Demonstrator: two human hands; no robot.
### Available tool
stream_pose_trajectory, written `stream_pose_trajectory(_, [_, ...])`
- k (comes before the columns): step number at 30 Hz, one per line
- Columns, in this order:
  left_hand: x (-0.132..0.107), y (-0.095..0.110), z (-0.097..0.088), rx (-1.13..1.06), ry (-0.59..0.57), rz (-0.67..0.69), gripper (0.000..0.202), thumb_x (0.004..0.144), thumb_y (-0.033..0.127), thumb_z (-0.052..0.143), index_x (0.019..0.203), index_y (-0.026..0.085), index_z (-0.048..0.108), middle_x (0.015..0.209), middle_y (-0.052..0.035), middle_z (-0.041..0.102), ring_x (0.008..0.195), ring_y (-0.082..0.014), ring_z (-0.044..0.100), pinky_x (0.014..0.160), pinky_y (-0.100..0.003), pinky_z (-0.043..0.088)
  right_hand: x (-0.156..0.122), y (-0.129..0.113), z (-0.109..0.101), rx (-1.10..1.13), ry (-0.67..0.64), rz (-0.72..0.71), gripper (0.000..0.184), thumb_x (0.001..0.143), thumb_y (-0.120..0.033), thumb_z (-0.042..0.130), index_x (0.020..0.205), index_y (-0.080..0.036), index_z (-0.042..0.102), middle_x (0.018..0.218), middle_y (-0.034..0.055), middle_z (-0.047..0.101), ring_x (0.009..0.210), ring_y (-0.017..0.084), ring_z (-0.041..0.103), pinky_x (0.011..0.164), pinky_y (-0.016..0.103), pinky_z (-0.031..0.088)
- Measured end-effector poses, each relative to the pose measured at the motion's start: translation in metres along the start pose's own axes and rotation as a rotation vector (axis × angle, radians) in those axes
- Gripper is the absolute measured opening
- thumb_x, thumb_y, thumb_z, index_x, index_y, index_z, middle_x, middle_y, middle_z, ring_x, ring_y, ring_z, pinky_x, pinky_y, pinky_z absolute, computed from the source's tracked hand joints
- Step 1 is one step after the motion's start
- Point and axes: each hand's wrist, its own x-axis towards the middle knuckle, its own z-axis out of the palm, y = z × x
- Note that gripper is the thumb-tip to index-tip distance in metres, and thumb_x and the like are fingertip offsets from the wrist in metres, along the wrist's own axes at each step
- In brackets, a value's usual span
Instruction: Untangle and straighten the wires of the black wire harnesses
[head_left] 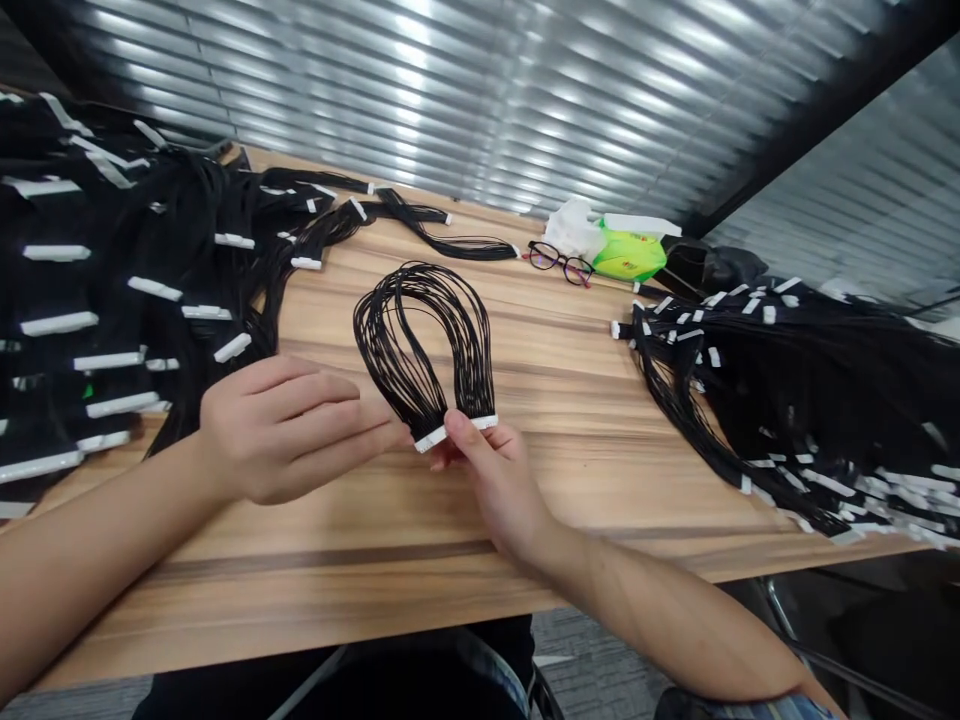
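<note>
A looped wire harness (480, 340) of many thin black wires is held above the middle of the table. Its two white connectors are side by side at the bottom of the loop, gripped by my right hand (495, 470) with the thumb on top and the fingers underneath. My left hand (289, 430) is to the left of it, back of the hand up and fingers stretched out. Those fingertips reach the left connector's end; whether they touch it I cannot tell.
A large pile of black wire harnesses (105, 260) with white connectors covers the table's left side. Another harness pile (810, 400) lies at the right. Along the back edge are loose harnesses (450, 240), eyeglasses (559, 262) and a green packet (630, 254) beside white crumpled plastic (576, 228).
</note>
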Motion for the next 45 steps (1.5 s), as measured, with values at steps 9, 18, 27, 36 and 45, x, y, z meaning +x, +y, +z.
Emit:
stream_pose_trajectory(9, [0.009,-0.001,0.017,0.197,-0.121,0.180,0.027,0.097,0.038,0.061,0.072,0.028,0.069,0.076,0.0031,0.068,0.063,-0.0126,0.058,0.060,-0.029,0.040,-0.001,0.000,-0.001,0.041,0.049,0.046,0.042,0.076,-0.059,0.082,0.062,-0.022,0.069,0.062,-0.0001,0.065,0.064,0.014,0.053,0.071,0.034,0.044])
stream_pose_trajectory(18, [-0.021,0.022,0.008,0.066,-0.282,0.389,0.030,0.109,0.041,0.034,0.093,0.026,0.054,0.056,0.0051,0.051,0.055,-0.0158,0.047,0.070,-0.034,0.052,0.014,-0.015,-0.014,0.080,0.233,-0.114,0.045,0.078,-0.059,0.079,0.062,-0.022,0.061,0.060,-0.0007,0.060,0.061,0.014,0.052,0.065,0.031,0.044])
stream_pose_trajectory(27, [-0.027,0.003,0.022,0.126,-0.160,0.161,0.017,0.096,0.024,0.054,0.082,0.026,0.063,0.061,0.0012,0.060,0.056,-0.0158,0.055,0.056,-0.032,0.039,0.018,0.005,-0.006,-0.056,0.064,-0.064,0.052,0.072,-0.070,0.078,0.062,-0.022,0.061,0.057,-0.0017,0.055,0.057,0.013,0.046,0.057,0.030,0.040])
stream_pose_trajectory(36, [0.191,-0.004,0.018,0.355,-0.140,-0.128,0.049,0.101,0.059,0.051,0.079,0.019,0.070,0.060,0.0023,0.058,0.057,-0.0113,0.049,0.062,-0.027,0.038,0.035,0.021,0.003,0.024,-0.068,-0.043,0.061,0.069,-0.078,0.073,0.057,-0.022,0.052,0.053,-0.0054,0.042,0.055,0.011,0.035,0.054,0.028,0.025])
stream_pose_trajectory(45, [0.393,-0.077,0.217,0.434,-0.375,-0.341,0.043,0.099,0.043,0.067,0.133,0.016,0.059,0.134,-0.0117,0.061,0.119,-0.0260,0.064,0.102,-0.048,0.059,0.080,0.040,0.020,-0.098,-0.173,-0.086,0.048,0.045,-0.076,0.079,0.051,-0.030,0.070,0.042,-0.0022,0.055,0.069,0.025,0.062,0.055,0.033,0.039])
